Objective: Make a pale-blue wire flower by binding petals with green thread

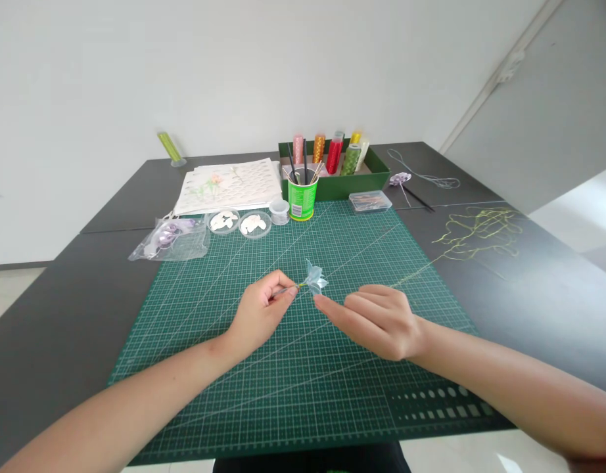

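My left hand (pixel 264 309) is closed in a pinch around the thin stem of a pale blue artificial flower (pixel 315 278). The bloom points right, and yellow-green thread shows on the stem just under the petals. My right hand (pixel 374 320) reaches in from the right, its index finger stretched to the lower petals and the other fingers curled in. A yellow-green thread (pixel 421 269) runs from the curled fingers to a loose tangle on the right of the table; where it passes inside the hand is hidden. Both hands are above a green cutting mat (pixel 224 387).
Behind the mat stand a green can (pixel 302 200) with tools and a green box (pixel 332 189) of thread spools. Dishes of white pieces (pixel 254 225), a plastic bag (pixel 172 238) and paper sheets (pixel 229 186) lie left. A clear case (pixel 370 202) sits right.
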`<action>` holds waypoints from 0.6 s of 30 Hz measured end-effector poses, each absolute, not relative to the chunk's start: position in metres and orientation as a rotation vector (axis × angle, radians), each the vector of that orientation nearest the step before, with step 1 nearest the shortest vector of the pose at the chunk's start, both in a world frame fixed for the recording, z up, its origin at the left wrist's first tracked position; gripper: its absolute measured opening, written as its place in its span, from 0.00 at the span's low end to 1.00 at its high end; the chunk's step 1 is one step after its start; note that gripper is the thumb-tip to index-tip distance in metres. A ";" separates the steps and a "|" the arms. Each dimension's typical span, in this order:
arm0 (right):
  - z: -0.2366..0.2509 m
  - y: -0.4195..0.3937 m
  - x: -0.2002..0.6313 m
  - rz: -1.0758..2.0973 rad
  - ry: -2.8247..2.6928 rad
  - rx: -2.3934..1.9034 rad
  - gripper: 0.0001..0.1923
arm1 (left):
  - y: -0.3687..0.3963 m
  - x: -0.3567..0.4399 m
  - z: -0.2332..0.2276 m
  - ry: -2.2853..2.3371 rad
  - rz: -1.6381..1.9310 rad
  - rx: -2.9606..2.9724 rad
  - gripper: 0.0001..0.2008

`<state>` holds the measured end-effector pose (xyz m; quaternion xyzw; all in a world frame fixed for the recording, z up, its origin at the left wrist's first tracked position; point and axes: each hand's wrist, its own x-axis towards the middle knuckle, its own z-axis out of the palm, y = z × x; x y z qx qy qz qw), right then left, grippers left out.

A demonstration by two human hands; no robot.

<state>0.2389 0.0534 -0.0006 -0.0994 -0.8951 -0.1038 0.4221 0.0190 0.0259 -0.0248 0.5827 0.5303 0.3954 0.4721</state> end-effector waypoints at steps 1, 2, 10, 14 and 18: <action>0.001 0.054 0.239 -0.268 -2.235 -0.247 0.16 | 0.025 0.019 -0.025 1.303 0.945 1.450 0.11; 0.001 0.055 0.240 -0.267 -2.229 -0.257 0.16 | 0.024 0.020 -0.026 1.300 0.924 1.471 0.11; -0.003 0.060 0.245 -0.138 -2.233 -0.426 0.12 | 0.015 0.024 -0.027 1.189 0.800 1.543 0.11; -0.004 0.063 0.243 -0.128 -2.209 -0.497 0.07 | 0.011 0.027 -0.026 1.137 0.728 1.552 0.11; -0.003 0.068 0.241 -0.028 -2.186 -0.546 0.07 | 0.008 0.028 -0.026 1.078 0.681 1.547 0.11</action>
